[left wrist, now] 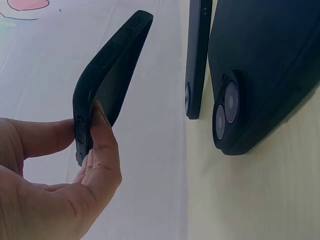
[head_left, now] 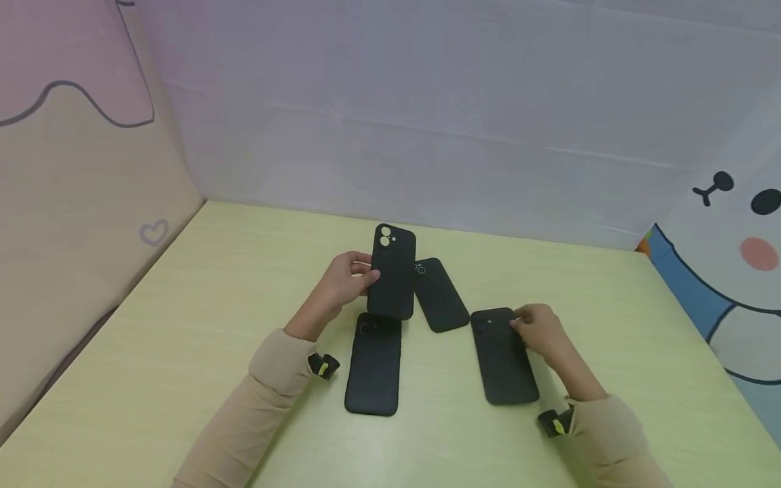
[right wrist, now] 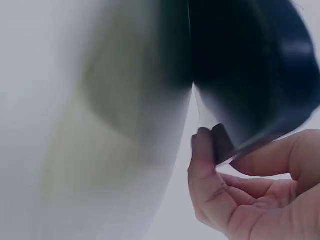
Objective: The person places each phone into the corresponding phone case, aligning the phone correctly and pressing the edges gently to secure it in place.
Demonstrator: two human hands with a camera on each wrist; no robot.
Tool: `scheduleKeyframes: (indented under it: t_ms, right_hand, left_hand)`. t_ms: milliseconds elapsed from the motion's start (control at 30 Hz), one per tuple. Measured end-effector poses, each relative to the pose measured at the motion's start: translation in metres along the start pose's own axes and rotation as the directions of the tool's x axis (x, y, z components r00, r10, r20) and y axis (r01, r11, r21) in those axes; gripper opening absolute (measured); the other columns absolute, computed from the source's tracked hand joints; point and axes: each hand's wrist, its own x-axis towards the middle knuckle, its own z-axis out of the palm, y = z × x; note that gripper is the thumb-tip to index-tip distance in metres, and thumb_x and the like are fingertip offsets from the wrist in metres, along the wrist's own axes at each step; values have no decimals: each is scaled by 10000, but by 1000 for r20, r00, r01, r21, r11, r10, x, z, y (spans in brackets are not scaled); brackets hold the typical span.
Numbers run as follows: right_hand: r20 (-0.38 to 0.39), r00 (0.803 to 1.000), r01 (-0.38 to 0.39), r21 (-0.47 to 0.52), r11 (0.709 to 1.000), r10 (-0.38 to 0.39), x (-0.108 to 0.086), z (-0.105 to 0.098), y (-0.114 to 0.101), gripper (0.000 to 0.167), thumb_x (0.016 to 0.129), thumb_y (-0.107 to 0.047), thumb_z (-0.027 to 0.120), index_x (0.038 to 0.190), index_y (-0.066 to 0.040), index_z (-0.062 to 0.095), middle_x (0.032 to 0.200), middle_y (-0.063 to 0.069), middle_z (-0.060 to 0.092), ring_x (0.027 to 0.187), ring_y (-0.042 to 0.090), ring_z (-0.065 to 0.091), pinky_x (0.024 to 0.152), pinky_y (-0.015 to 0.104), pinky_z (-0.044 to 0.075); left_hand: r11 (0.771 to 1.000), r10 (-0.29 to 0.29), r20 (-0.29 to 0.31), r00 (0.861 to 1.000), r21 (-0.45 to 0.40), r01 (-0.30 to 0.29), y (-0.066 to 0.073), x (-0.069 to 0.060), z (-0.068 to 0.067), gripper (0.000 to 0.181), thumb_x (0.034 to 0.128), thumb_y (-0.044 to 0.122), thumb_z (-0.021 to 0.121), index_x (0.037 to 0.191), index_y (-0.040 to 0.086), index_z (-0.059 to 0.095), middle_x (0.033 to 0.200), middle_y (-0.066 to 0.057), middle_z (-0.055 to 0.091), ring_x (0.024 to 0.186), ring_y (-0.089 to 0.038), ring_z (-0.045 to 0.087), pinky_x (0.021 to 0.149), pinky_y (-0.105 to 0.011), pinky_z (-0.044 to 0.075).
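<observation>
Over the table (head_left: 256,271), held a hollow phone case (head_left: 392,278) by its edge in closely pinched left fingers (left wrist: 106,150), nipped, as far as discernible through wrist-view blur, a dark phone-shaped piece (head_left: 505,359) in right fingers (right wrist: 202,157), seemingly mid-pickup, and next probably needed steady repositioning.

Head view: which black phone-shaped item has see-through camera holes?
The phone case in the left hand: pale light shows through its camera holes; on the other three items, camera circles look dark inside.
</observation>
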Motion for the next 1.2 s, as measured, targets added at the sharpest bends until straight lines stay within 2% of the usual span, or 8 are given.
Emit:
scheduleKeyframes:
  t_ms: [167,433,667,833,933,1067,1200]
  right_hand:
    - [52,997,-75,200,977,66,0,-3,4,361,920,-8,434,1191,230,426,1042,360,559,785,244,637,663,351,554]
    - [23,992,-126,306,944,125,3,-6,10,386,926,-34,448,1248,177,418,986,240,629,708,77,604,656,282,540]
    - [-15,991,-120,375,919,135,5,-7,0,398,942,-72,450,1275,143,415,1012,165,640,704,16,585,695,238,529]
    - [-54,988,-109,421,900,144,7,-4,-12,393,937,-81,457,1274,121,435,857,16,637,696,31,585,690,225,523]
    - [-68,986,-102,468,878,151,10,-1,-18,390,932,-70,463,1271,122,438,788,-48,622,674,28,586,668,209,517]
    - [-93,984,-83,526,846,154,12,4,-25,382,921,-47,472,1257,134,446,751,-65,619,651,16,585,644,197,515]
    - [-117,981,-67,551,832,156,14,8,-30,368,914,-31,468,1244,133,460,754,-54,608,646,18,581,639,200,518]
  left_hand:
    - [1000,-10,23,1000,-20,11,-2,0,-1,375,903,40,542,1256,-24,432,1148,-207,573,831,-212,647,790,-335,541]
    - [996,-39,124,992,-80,49,-3,-2,-1,399,902,35,544,1273,-31,413,1140,-223,585,758,-155,636,830,-366,527]
    - [992,-42,183,982,-113,63,-6,-2,1,397,904,32,538,1271,-37,403,1106,-207,588,742,-131,623,787,-325,539]
    - [988,-53,200,978,-130,80,-9,-2,5,387,899,19,541,1260,-32,412,1095,-188,583,755,-135,624,769,-309,543]
    - [987,-64,211,975,-131,93,-11,-2,7,392,898,19,542,1264,-31,409,1115,-194,573,772,-145,625,780,-314,540]
    - [984,-83,223,971,-133,115,-12,-2,10,399,898,22,543,1268,-31,404,1146,-195,558,802,-154,616,808,-317,528]
    - [984,-94,233,968,-125,126,-12,-4,13,397,893,24,550,1260,-35,410,1128,-180,563,803,-150,605,842,-325,509]
